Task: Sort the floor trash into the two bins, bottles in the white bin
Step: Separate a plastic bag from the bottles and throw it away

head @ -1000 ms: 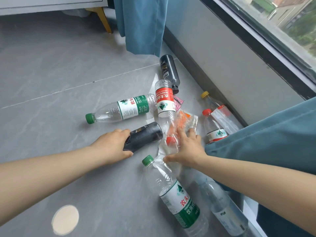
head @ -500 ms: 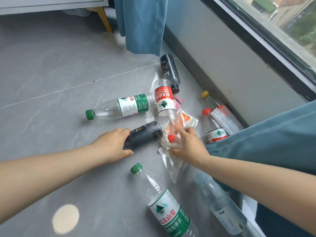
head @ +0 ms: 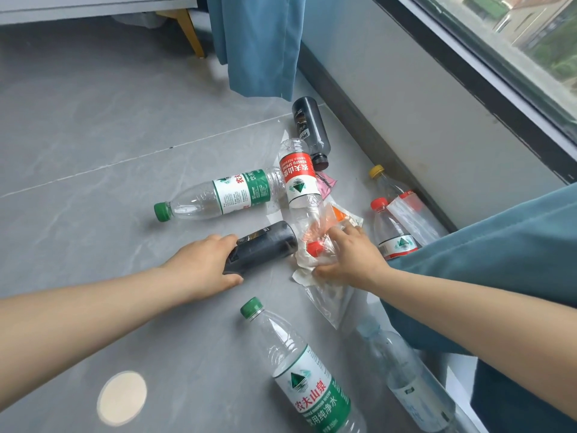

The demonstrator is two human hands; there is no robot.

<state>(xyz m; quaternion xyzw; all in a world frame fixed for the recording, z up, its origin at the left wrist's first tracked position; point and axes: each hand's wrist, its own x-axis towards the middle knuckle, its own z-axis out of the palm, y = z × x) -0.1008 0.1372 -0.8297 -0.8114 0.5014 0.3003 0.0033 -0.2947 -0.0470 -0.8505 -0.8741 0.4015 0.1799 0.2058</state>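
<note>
The left hand (head: 203, 270) gripped a black bottle (head: 270, 243) lying on the floor (head: 93, 151), fingers curled round its near end. Just beside it, the right hand (head: 351, 260) clutched a bunch of crumpled wrappers (head: 307, 260) that lay over the neck end of a red-label bottle (head: 298, 179). A green-label bottle (head: 231, 195) lay touching that one. A far black bottle (head: 310, 129) lay near the curtain (head: 259, 42), and a green-cap bottle (head: 306, 370) lay nearer the person, apart from both hands.

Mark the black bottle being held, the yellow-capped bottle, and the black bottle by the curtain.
held black bottle (head: 268, 246), head view, middle of its body
yellow-capped bottle (head: 386, 186), head view, clear shoulder below the cap
black bottle by the curtain (head: 312, 129), head view, middle of its body
</note>
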